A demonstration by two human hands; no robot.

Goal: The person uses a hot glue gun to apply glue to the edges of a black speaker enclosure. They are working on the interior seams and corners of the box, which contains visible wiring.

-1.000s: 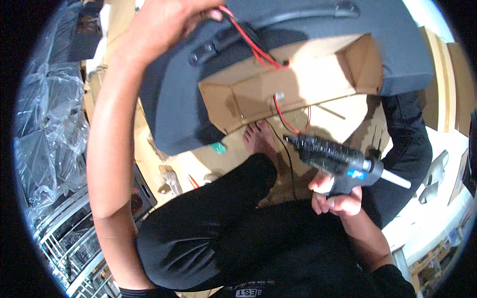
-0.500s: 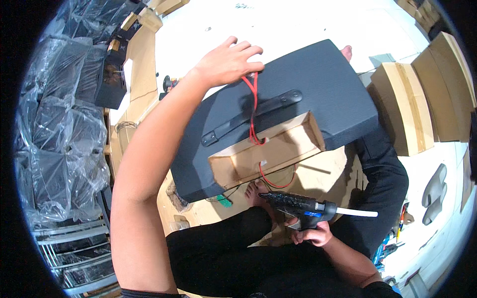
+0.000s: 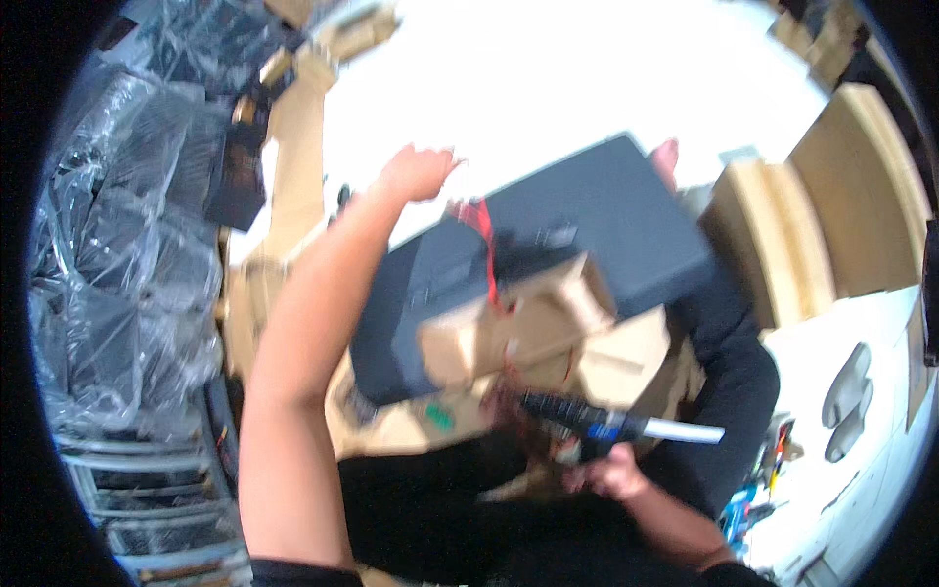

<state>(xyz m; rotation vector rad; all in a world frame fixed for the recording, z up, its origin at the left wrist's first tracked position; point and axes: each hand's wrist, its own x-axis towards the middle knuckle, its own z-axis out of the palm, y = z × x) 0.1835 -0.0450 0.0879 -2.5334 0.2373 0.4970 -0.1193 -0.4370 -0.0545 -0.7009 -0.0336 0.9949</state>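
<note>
A large dark box [image 3: 626, 215] with a carrying handle lies tilted in front of me. An open wooden recess [image 3: 450, 347] is set into its near side. Red wires [image 3: 492, 259] come out of a hole there and run up over the dark top. My left hand [image 3: 421, 174] hovers beyond the box's far left edge, apart from the wires; motion smears its fingers. My right hand [image 3: 611, 474] is closed round the grip of a black hot glue gun [image 3: 572, 416], with a white glue stick [image 3: 685, 431] jutting from its back. The gun's nozzle points left, just below the recess.
Cardboard boxes [image 3: 763, 245] stand at the right. Plastic-wrapped dark goods [image 3: 137, 254] are stacked at the left above metal racking [image 3: 147, 489]. A small green thing [image 3: 439, 416] lies on cardboard near the box. Tools [image 3: 748, 514] lie at the lower right, below a grey shoe-like shape [image 3: 847, 401].
My left hand has come off the box's far edge and moved left, away from the red wires. The gun stays in my right hand. The whole view has shifted and blurred.
</note>
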